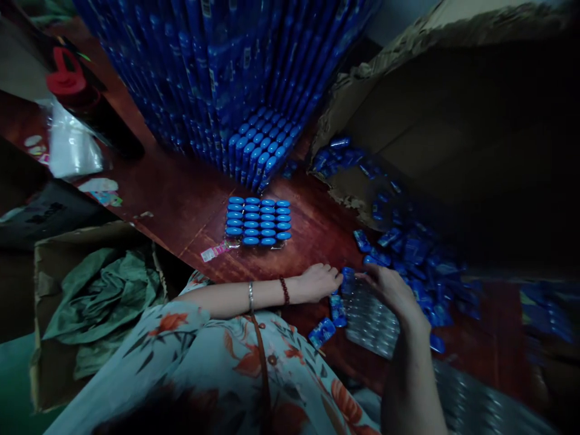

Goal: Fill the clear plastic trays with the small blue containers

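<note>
My left hand (319,283) has its fingers bent together, their tips against a small blue pack (348,280) at the upper corner of a clear moulded plastic tray (371,323). Above that tray reaches my right hand (393,290), fingers stretched leftward and slightly apart, with nothing plainly held. Two more blue packs (338,310) lie below my left hand. Farther off on the table, a block of glossy blue oval-topped pieces (258,221) stands in rows, with a clear plastic edge under it.
Tall stacks of blue packs (194,78) rise at the back. Loose blue packs (421,254) spill from a cardboard box (453,139) on the right. A red-lidded bottle (99,115) and clear bags (72,145) stand left. A carton with green cloth (104,296) sits lower left.
</note>
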`<action>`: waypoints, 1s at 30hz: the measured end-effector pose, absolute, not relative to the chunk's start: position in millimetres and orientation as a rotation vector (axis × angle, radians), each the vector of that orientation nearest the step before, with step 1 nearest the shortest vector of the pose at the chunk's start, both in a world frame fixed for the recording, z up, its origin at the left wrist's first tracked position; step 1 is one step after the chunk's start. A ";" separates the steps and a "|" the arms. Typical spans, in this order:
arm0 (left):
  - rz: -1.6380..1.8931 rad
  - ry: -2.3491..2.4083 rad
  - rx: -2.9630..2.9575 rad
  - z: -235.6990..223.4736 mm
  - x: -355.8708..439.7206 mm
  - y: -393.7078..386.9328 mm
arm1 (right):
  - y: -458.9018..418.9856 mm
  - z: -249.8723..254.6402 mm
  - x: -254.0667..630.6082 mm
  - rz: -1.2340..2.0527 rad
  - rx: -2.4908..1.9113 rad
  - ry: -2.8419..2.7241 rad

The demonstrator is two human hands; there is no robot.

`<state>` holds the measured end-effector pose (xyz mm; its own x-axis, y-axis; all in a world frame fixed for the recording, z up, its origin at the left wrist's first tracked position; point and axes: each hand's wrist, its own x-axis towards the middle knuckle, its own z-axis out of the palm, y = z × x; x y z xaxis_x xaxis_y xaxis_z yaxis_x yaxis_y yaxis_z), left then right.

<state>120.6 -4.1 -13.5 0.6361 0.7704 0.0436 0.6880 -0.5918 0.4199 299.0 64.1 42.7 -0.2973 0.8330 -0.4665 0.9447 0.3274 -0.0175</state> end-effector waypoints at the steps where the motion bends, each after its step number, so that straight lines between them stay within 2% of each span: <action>1: 0.270 1.158 2.475 -16.8 126.2 0.0 | 61.1 39.6 300.5 -0.423 1.585 2.243; 4: 0.211 1.144 2.431 -21.0 123.4 -0.5 | 59.7 29.6 301.2 -0.379 1.633 2.355; 10: 0.223 1.261 2.321 -8.5 64.5 -28.3 | 102.4 12.4 290.2 0.047 1.913 2.270; 14: 0.464 1.366 2.122 -4.6 15.7 -63.5 | 130.7 3.3 270.9 0.033 1.716 2.242; 17: 0.781 1.509 1.858 -5.5 -16.2 -98.6 | 126.1 -2.4 252.0 0.021 1.529 2.391; 19: 1.020 1.703 1.580 -7.3 -32.8 -118.6 | 112.8 -5.0 242.5 -0.113 1.458 2.518; 23: 1.392 1.930 0.841 -14.5 -53.3 -135.9 | 79.2 -4.4 233.9 -0.599 1.419 2.746; 26: 1.483 1.833 0.546 -19.5 -58.3 -132.6 | 55.0 -0.3 227.2 -0.971 1.356 2.780; 30: 1.499 1.775 0.542 -20.0 -57.4 -122.6 | 25.5 -3.8 210.8 -1.415 1.444 2.744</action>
<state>-57.4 -122.6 -20.0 -0.6381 0.7234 -0.2637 -0.1388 0.2288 0.9635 210.8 25.5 -3.8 -0.6121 0.7795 -0.1331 0.5606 0.3090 -0.7683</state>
